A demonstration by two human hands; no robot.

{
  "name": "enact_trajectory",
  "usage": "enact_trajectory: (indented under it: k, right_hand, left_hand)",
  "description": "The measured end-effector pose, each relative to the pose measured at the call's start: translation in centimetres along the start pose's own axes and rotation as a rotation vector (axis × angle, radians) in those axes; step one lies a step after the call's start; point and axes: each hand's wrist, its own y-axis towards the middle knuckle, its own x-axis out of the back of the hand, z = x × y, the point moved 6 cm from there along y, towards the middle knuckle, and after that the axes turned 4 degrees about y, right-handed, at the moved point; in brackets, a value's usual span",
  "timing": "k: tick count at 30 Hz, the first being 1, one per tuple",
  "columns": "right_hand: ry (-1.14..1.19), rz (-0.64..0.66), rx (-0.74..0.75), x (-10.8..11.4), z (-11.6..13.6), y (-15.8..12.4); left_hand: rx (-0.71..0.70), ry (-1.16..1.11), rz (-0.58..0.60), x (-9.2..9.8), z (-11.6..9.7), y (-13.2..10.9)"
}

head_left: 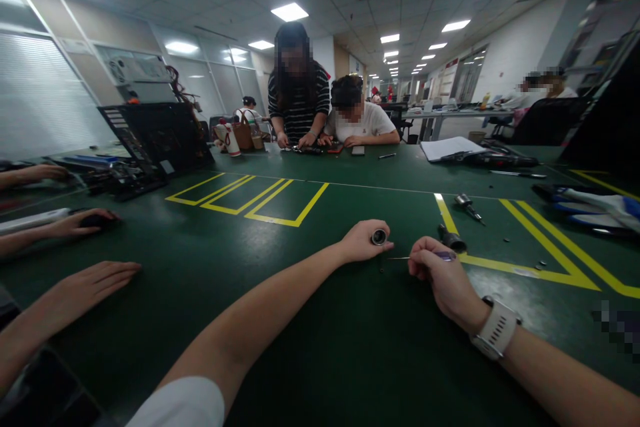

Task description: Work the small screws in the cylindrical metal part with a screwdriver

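Near the middle of the frame, the left hand [367,238] has its fingers closed around a short metal cylinder [379,237], whose open round end faces the camera. Just to its right, the right hand [440,267] pinches a slim tool [445,256] with a purplish handle; its thin shaft points left toward the cylinder, and its tip appears close to the left fingertips, though I cannot tell if they touch.

The cylinder looks stiff and fairly dense for its size, and smooth enough to roll or slip if held loosely; wrapping the side wall, as here, leaves the mouth uncovered. The tool seems light, with a shaft that could bend under side load, so the handle is the place to hold it.

A tiny ring-like piece [381,270] lies on the green counter [300,320] just below the gap between the hands, where a sleeve or wrist could easily sweep it away. Right of the tool, a dark metal cylinder [453,240] stands close to the right hand and limits its room that way. Farther up lies a silver pointed part [469,207], beside yellow tape [560,254] with small bits [540,265] inside its outline. At left, a co-worker's hand [95,280] rests flat, well apart from the work.
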Motion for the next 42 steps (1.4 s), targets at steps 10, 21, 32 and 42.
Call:
enact_trajectory:
  k: [10,21,32,42]
  right_hand:
    - [0.015,-0.041,0.050,0.31,0.35,-0.08]
    - [0.001,-0.018,0.043,0.32,0.05,0.03]
    - [-0.074,-0.018,0.011,0.04,0.08,0.03]
    - [-0.031,-0.034,0.020,0.55,-0.24,0.10]
  left_hand:
    - [-0.091,0.077,0.120,-0.69,-0.71,-0.15]
    - [-0.035,-0.025,0.081,-0.36,-0.32,-0.11]
    - [-0.035,-0.471,0.226,-0.05,-0.03,-0.24]
    - [-0.014,-0.469,0.369,-0.60,-0.12,-0.33]
